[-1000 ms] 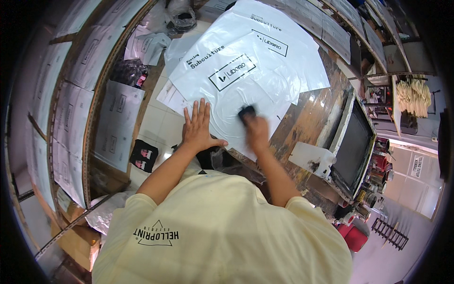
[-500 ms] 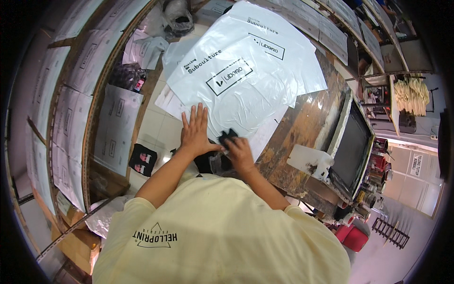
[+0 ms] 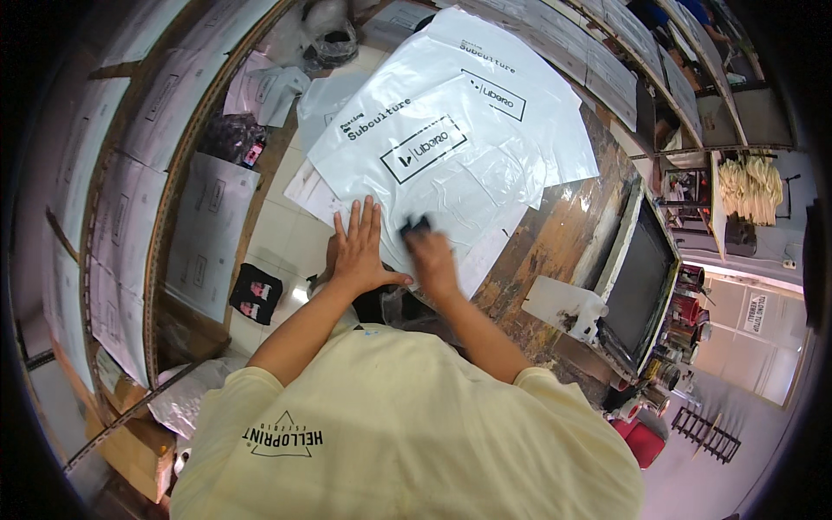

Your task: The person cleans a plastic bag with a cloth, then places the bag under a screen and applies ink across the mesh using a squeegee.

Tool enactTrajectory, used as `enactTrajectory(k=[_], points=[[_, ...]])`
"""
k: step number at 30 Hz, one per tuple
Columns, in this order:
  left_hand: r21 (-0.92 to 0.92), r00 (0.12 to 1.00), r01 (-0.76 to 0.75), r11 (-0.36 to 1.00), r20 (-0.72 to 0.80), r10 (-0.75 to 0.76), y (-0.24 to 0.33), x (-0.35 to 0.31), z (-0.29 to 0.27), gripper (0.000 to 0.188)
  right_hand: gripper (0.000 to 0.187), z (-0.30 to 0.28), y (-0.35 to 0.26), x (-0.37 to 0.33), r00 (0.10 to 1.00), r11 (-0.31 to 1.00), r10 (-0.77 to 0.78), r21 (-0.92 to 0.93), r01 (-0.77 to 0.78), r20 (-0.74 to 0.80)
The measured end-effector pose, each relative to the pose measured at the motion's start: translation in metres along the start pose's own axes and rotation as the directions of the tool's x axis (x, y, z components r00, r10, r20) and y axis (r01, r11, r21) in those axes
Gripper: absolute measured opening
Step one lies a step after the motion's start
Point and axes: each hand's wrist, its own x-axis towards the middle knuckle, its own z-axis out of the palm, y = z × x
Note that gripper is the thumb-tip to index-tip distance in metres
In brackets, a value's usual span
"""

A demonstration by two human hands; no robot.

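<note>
A white glossy plastic bag (image 3: 507,165) with black printing lies on the table, several creases running across its lower part. Near its left lower edge, my left hand (image 3: 357,253) rests flat with the fingers spread, pressing on the plastic. My right hand (image 3: 435,264), slightly blurred, is closed around a bunched black cloth (image 3: 416,227) against the bag's lower middle. Beneath the white bag, other white sheets (image 3: 492,254) stick out at the right and left.
To the right are the stained wooden tabletop (image 3: 555,234), a whitish plastic container (image 3: 555,303) and a framed dark printing screen (image 3: 646,269). Racks with printed white sheets (image 3: 212,230) stand at the left. A folded black item (image 3: 256,293) with a printed picture lies left of my forearm.
My right hand has moved up and slightly forward over the plastic with the black cloth. My left hand stays flat in nearly the same place.
</note>
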Motion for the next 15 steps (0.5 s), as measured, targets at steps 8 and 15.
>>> enactTrajectory(k=[8,15], points=[[-0.034,0.998,-0.049,0.998,-0.051,0.047,-0.004,-0.001,0.002,0.166,0.038,-0.056,0.138,0.068,0.941,0.916,0.198,-0.291,-0.277,-0.274],[-0.047,0.999,-0.036,0.998,-0.019,0.035,-0.002,0.001,-0.005,0.166,0.042,-0.014,0.089,0.048,0.98,0.986,0.093,-0.123,-0.116,-0.174]])
